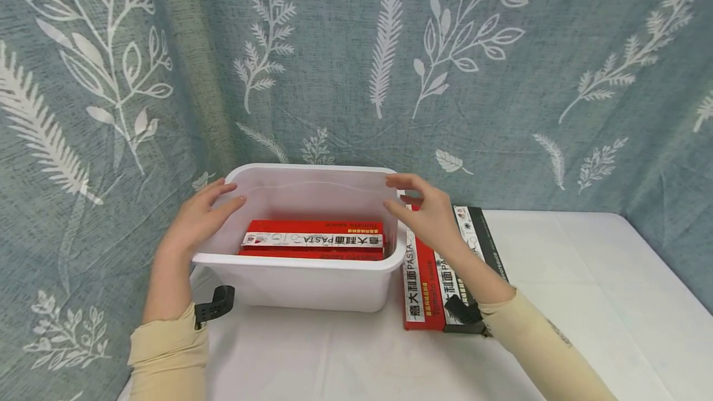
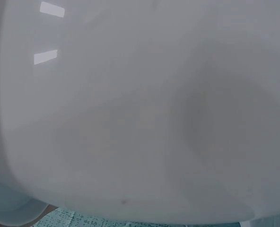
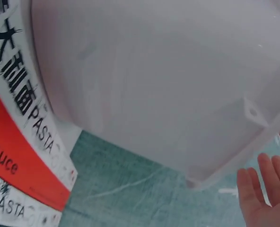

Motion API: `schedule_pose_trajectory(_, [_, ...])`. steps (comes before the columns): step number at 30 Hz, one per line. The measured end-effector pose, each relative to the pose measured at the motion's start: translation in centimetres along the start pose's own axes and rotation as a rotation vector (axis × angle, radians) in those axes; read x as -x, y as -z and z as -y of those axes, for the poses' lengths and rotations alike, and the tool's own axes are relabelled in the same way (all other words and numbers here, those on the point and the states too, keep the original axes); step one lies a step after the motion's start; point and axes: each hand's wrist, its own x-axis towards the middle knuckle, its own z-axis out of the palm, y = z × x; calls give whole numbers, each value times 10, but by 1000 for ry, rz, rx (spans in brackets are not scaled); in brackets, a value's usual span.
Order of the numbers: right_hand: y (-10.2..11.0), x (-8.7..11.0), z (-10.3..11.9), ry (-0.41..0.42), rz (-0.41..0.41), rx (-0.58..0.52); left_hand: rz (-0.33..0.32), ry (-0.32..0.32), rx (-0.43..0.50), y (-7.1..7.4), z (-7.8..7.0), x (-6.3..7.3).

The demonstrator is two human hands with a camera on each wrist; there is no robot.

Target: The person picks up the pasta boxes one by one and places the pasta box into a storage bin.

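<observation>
Work looks partway: red pasta boxes (image 1: 312, 226) lie inside a white plastic bin (image 1: 301, 286), left of center; a red carton (image 1: 427, 286) and black carton (image 1: 490, 243) lie outside, right of center. Left hand (image 1: 196, 220) and right hand (image 1: 433, 212) flank its rim, fingers relaxed, gripping nothing.

The bin (image 1: 303, 289) is hiding the lower parts of the inner boxes (image 1: 284, 240), while the right arm (image 1: 481, 271) is covering some print on the outer boxes (image 1: 429, 289). Their finest print is looking too small to read. The head view's bottom edge is cutting off both sleeves (image 1: 169, 357). The wrist views are leaving out the left hand (image 1: 196, 218) and cropping the right hand (image 1: 427, 208) at the edge.
</observation>
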Motion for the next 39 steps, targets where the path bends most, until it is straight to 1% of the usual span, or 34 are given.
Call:
schedule_pose_trajectory(5, [12,8,-4,-83,-11,-45,-2,4,-4,0,3,0])
schedule_pose_trajectory(6, [14,9,-10,-95,-12,-54,-2,6,-4,0,4,0])
schedule_pose_trajectory(11, [27,19,-18,-180,-9,-90,-3,3,-4,1,4,1])
schedule_pose_trajectory(19, [45,40,-34,-295,-30,-87,-6,-15,-3,2,3,0])
schedule_pose_trajectory(22, [51,50,-42,-326,-31,-88,-7,-20,-7,2,2,0])
schedule_pose_trajectory(31, [64,77,-63,-397,-31,6,-1,-20,-5,2,1,0])
schedule_pose_trajectory(39, [77,98,-73,-492,10,54,6,-20,8,0,-1,0])
